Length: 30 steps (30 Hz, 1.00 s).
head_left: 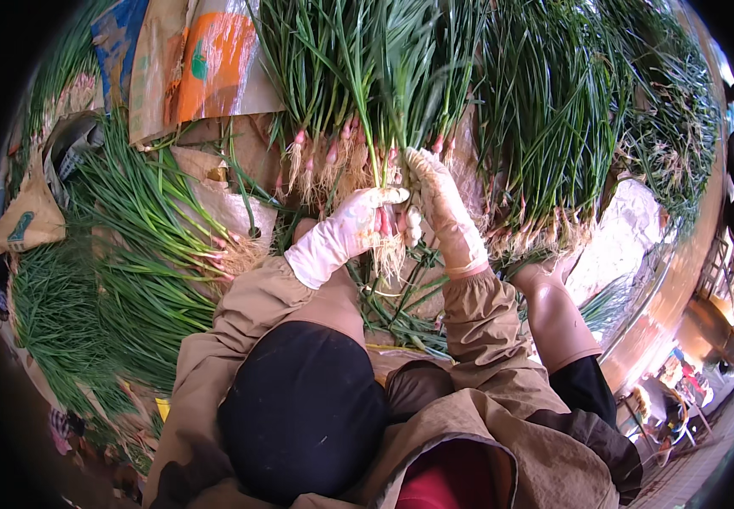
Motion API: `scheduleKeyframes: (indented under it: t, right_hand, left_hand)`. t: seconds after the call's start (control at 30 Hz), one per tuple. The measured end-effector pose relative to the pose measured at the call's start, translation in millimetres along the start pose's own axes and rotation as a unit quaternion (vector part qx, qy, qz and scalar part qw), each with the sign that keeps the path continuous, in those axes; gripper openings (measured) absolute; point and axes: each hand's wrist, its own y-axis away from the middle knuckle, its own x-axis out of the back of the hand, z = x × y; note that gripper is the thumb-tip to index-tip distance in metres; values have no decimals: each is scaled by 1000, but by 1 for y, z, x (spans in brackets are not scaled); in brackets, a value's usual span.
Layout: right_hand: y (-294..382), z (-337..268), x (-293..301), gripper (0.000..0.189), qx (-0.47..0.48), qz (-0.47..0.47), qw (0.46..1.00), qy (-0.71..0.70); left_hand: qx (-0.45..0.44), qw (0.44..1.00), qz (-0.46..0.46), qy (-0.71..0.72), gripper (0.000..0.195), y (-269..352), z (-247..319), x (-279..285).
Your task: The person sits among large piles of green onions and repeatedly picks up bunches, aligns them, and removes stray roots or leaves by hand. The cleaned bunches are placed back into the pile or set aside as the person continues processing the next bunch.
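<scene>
My left hand [367, 216], in a stained white glove, is closed around the lower stalks of a few green onions with pinkish bulbs; their pale roots [389, 254] hang below it. My right hand [429, 191], gloved too, is at the same small bunch, its fingers bent around green stalks just right of the left hand. Just beyond both hands lies a thick row of green onions [332, 149], roots towards me. The leaves above my right hand are blurred. Part of the bulbs is hidden by the gloved fingers.
More green onions lie in piles to the left [157, 223] and to the right [545, 140]. Printed woven sacks [220, 70] are at the upper left. Silvery sheeting [621, 223] lies on the right. My knees are on both sides below my hands.
</scene>
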Motion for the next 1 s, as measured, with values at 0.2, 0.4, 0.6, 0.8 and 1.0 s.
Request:
scheduleKeyframes:
  t: [0.2,0.4,0.6,0.8,1.0]
  right_hand:
    - [-39,40,41,11,-107,74,970,-204]
    - [21,44,79,34,28,-306,498,811]
    - [-61,-62,50,39,-25,108,665,738]
    - [11,-53,-6,40,5,62,761,645]
    - [17,10,19,35,-73,-44,993,78]
  left_hand:
    - [35,995,-93,1,31,-3,-2,-11]
    - [-155,973,-165,32,36,-6,37,19]
    - [-157,967,10,-199,45,-20,27,16]
    - [-104,973,74,-190,36,-18,11,34]
    - [-87,991,36,-93,25,-12,9,16]
